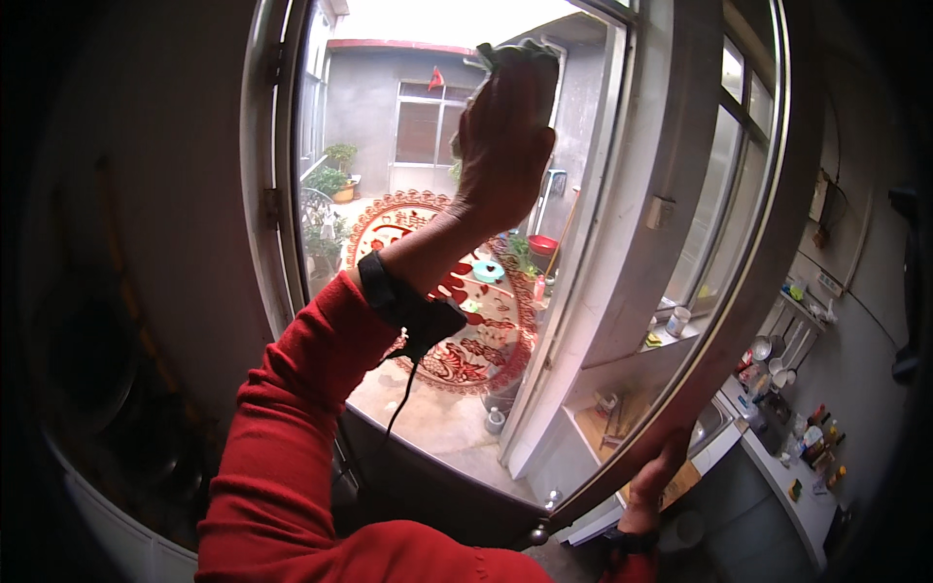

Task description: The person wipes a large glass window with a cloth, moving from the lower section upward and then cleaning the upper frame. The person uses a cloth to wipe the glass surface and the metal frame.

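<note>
My left hand (503, 157) is raised high, its back towards me, over a dark greenish cloth (528, 55) against the door's glass pane (430, 167). Part of the cloth shows past the fingertips; the palm is hidden. A red paper-cut decoration (474, 357), round with a lacy border, shows at the pane behind my forearm. Low on the right, my right hand (649, 481) grips the edge of the door frame (619, 474). Some of its fingers are out of sight. Each wrist wears a black strap, and a cord hangs from the left one.
A round metal doorknob (539, 533) sits at the door's lower corner. Right of the door, a kitchen counter (783, 484) bears several bottles, with ladles (791, 357) hanging above. Through the glass appear a courtyard, potted plants (342, 182) and a red basin (542, 245).
</note>
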The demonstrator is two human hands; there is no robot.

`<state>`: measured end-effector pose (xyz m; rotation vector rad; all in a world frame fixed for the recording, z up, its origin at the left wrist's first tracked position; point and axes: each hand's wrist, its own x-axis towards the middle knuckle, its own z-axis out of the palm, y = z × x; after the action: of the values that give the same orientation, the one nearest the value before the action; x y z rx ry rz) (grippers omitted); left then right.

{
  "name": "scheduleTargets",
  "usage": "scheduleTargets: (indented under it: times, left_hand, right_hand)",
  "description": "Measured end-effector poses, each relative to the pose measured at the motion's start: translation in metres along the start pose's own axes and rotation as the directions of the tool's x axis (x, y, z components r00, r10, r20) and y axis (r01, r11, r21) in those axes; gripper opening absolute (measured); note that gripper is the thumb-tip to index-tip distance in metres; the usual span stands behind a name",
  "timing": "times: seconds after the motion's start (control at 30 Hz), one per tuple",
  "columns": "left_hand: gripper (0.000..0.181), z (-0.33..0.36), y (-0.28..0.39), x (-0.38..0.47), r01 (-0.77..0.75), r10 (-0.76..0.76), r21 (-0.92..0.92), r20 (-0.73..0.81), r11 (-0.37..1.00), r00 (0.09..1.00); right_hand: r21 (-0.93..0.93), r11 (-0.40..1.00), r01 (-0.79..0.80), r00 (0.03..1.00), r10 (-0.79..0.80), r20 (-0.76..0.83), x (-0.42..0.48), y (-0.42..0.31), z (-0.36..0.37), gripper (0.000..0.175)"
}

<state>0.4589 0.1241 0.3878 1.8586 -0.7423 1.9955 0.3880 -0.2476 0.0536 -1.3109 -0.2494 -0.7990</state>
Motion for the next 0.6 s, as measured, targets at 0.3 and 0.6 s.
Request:
scheduleTargets:
  times: [0.3,0.6]
  left_hand:
    - [0.082,0.070,0.128,0.005,-0.132,0.138,-0.137,0.033,0.982,0.990]
    - [0.070,0.087,0.192,0.009,-0.120,0.099,-0.294,-0.086,0.948,0.991]
  right_hand:
    - [-0.119,0.989,0.086,0.996,-0.088,-0.005,0.008,0.012,0.000,0.063]
    - [-0.046,0.999,0.011,0.999,-0.009,0.039,0.007,-0.003,0.001,0.075]
